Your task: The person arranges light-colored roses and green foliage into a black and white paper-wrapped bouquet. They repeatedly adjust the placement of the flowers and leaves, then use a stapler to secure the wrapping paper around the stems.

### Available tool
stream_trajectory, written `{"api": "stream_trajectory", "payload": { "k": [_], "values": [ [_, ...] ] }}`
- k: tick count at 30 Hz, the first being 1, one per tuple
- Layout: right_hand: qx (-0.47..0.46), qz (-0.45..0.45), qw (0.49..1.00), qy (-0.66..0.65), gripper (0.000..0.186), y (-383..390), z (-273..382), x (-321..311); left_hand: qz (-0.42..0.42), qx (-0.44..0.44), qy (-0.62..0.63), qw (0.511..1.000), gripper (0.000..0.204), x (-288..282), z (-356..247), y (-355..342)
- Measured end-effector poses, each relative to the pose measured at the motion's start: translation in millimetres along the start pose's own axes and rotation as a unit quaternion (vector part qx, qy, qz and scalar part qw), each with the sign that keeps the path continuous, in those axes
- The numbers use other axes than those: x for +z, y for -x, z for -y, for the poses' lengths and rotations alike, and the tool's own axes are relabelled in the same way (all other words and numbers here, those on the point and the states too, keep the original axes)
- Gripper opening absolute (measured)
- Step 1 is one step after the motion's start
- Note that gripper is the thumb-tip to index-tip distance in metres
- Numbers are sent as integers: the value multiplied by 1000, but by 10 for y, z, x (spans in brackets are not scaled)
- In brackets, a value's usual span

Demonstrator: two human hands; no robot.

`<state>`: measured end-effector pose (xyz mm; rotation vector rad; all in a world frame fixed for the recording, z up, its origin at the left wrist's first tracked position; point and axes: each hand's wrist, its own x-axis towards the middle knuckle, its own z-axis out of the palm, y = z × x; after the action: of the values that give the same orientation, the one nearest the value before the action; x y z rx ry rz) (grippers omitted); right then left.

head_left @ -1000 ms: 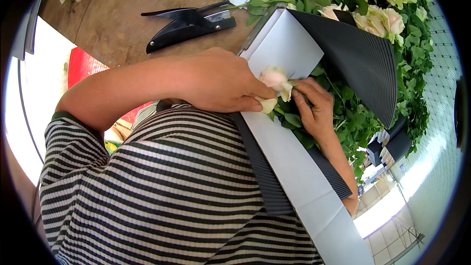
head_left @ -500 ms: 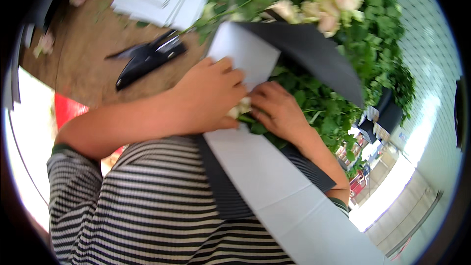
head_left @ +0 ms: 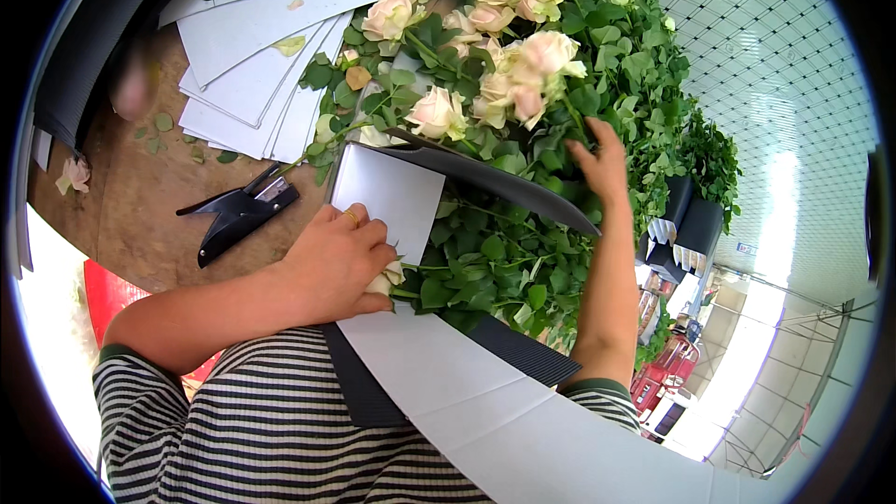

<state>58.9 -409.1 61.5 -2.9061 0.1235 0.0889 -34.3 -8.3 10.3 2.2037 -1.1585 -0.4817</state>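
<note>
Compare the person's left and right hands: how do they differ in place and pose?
The left hand is at a pale rose by the white board; the right hand reaches farther out, among leafy stems. 
The left hand's fingers curl down; the right hand's thumb and fingers stand apart. 
Both are gloveless.
</note>
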Motion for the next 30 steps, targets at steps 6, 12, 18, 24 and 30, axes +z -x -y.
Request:
{"api": "stream_trajectory", "payload": {
  "k": [6,12,18,24,30],
  "values": [
    [47,-222,959,169,34,131,-493,-739,-13,10,-12,1000,51,20,2,4],
    [-117,-272,953,63,35,401,-967,-1013,-10,13,0,1000,52,12,11,20],
    [36,-99,994,3,34,433,-441,-1231,-26,21,12,999,53,35,19,33],
    [53,-333,922,-193,28,518,-120,-963,-36,28,27,999,49,24,35,26],
    [-87,-144,986,-3,22,1472,922,-1316,-29,14,42,999,38,63,89,86]
  ]
}}
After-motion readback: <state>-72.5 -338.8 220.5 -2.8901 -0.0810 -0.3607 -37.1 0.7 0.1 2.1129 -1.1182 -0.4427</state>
